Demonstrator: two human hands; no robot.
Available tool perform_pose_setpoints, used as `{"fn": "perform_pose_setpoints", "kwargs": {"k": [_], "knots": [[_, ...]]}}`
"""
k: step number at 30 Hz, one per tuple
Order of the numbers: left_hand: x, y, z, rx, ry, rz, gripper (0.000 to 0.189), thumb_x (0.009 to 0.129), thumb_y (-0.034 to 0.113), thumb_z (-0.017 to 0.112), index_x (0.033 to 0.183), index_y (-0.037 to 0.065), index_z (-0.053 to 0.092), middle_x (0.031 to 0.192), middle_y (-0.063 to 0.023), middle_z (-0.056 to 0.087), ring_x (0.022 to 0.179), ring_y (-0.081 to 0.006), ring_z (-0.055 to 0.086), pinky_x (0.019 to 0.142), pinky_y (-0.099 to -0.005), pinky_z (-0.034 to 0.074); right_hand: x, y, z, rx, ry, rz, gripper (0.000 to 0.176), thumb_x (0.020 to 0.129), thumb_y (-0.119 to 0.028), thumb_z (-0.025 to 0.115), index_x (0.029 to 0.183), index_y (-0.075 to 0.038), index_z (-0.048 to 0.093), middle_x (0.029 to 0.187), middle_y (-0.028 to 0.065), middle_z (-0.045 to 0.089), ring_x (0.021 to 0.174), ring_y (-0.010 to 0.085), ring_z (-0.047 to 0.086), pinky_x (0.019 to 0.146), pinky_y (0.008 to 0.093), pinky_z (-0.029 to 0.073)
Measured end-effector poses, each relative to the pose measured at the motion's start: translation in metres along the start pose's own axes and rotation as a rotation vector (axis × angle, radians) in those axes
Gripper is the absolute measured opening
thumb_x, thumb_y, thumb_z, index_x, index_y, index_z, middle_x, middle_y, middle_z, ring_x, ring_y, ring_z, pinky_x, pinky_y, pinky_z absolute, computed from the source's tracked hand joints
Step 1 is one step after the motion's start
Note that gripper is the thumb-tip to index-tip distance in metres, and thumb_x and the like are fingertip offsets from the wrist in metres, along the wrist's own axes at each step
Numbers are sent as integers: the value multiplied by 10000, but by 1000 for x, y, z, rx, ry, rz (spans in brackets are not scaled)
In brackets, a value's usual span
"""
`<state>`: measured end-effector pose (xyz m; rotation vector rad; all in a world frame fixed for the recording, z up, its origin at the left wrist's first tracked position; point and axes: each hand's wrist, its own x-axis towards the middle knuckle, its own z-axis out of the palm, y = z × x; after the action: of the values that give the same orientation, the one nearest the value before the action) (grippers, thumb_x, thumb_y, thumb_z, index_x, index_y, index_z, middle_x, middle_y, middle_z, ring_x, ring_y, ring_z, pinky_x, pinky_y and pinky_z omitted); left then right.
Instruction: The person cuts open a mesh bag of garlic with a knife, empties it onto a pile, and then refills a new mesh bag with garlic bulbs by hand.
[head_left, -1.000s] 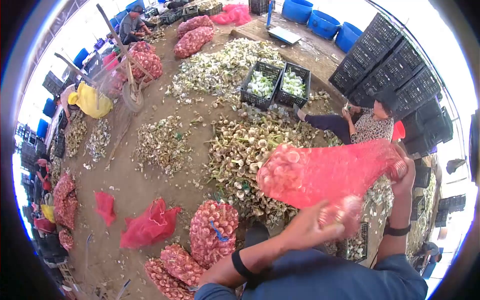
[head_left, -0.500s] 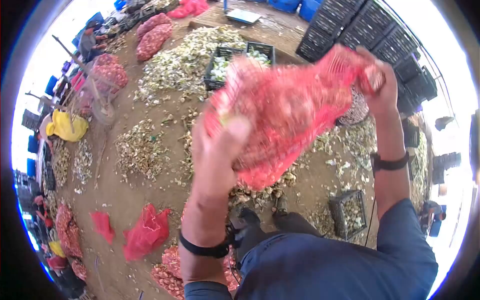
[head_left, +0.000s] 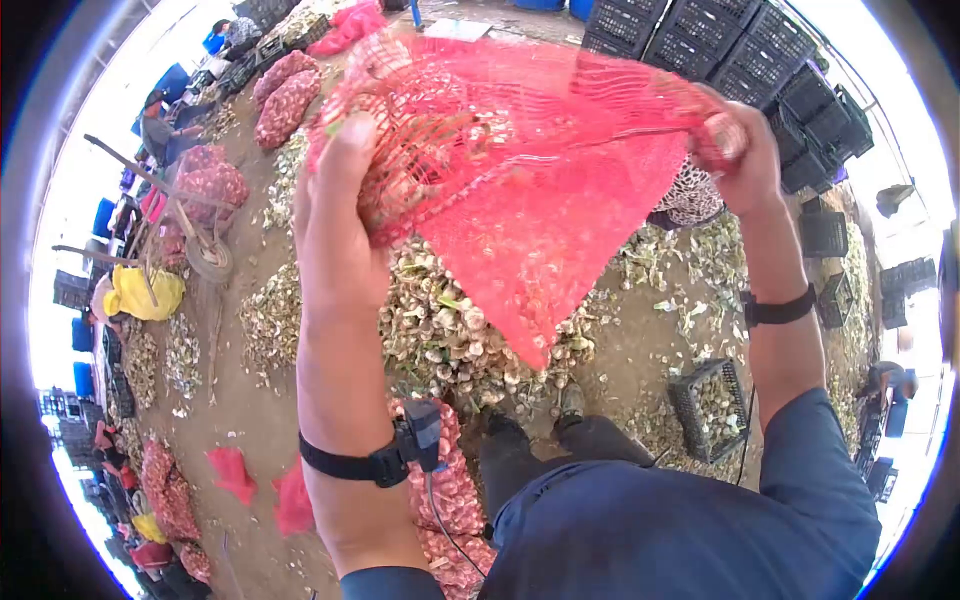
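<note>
A red mesh bag (head_left: 560, 210) is stretched in the air between my two hands, blurred in places. Some garlic bulbs show through its left end, while its middle and lower corner hang thin and slack. My left hand (head_left: 335, 220) grips the left side, thumb toward me and the other fingers mostly hidden by the netting. At the opposite end, my right hand (head_left: 748, 165) is closed around bunched mesh. Beneath the bag, a heap of loose garlic bulbs (head_left: 440, 330) lies on the dirt floor in front of my feet.
A black crate of garlic (head_left: 708, 412) stands right of my feet. Full red sacks (head_left: 455, 480) lie to my left. Stacked black crates (head_left: 690, 45) rise at the back right. A wheelbarrow (head_left: 208, 250) stands left, with a seated person (head_left: 160, 130) beyond.
The bag has gone from bunched and full-looking to spread wide, its lower corner hanging down. My left hand has moved left and up; the right stays near the same place. The garlic heap is now more visible.
</note>
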<state>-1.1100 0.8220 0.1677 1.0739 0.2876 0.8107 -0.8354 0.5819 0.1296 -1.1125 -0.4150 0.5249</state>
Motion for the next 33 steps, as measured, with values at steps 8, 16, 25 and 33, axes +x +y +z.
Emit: {"fn": "perform_pose_setpoints", "kwargs": {"k": [8, 16, 25, 33], "knots": [[8, -66, -42, 212, -1, -288, 374, 877, 220, 677, 1192, 38, 590, 936, -8, 647, 735, -64, 587, 598, -217, 480, 8, 31, -44, -84, -16, 223, 365, 941, -332, 535, 1166, -52, 599, 977, 82, 702, 794, 237, 702, 613, 354, 553], [-8, -89, -73, 216, -122, -489, 499, 826, 94, 663, 1279, -8, 482, 999, -26, 608, 777, -84, 552, 627, -250, 447, -36, 34, -45, -154, -195, 322, 498, 912, -283, 603, 1307, -5, 485, 1133, 109, 639, 949, 203, 668, 792, 318, 548], [-34, -85, -90, 742, -84, -471, 336, 962, 326, 543, 1077, 11, 564, 728, 2, 570, 605, -67, 513, 567, -233, 416, -74, 32, -61, -246, -87, 400, 430, 994, -430, 495, 1173, -44, 552, 802, 61, 638, 515, 64, 542, 387, 172, 389], [-82, -147, -136, 1078, -105, -415, 520, 990, 470, 459, 1033, -10, 651, 738, -187, 644, 717, -342, 640, 679, -429, 471, -113, 89, -63, -213, -81, 581, 424, 941, -341, 624, 1235, -62, 501, 859, 18, 627, 580, 34, 553, 403, 155, 393]]}}
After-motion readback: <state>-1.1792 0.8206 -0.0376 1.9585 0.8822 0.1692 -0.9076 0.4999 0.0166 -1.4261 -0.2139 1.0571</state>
